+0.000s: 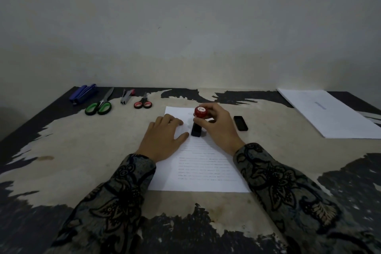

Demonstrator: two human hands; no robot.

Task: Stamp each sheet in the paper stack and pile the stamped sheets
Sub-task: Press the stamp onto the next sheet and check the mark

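Note:
A printed white sheet (203, 173) lies flat in the middle of the worn table. My right hand (218, 128) grips a stamp (198, 123) with a red round knob and a black body, its base down on the upper part of the sheet. My left hand (165, 138) lies flat, fingers spread, on the sheet's left side just beside the stamp. A stack of white paper (329, 113) rests at the table's far right. A small black stamp cap (240, 123) lies on the table right of my right hand.
Along the far left edge lie a blue stapler (83, 94), green-handled scissors (100, 106), a small grey and red staple remover (127, 97) and red-handled scissors (143, 103). A pale wall rises behind the table (82, 150).

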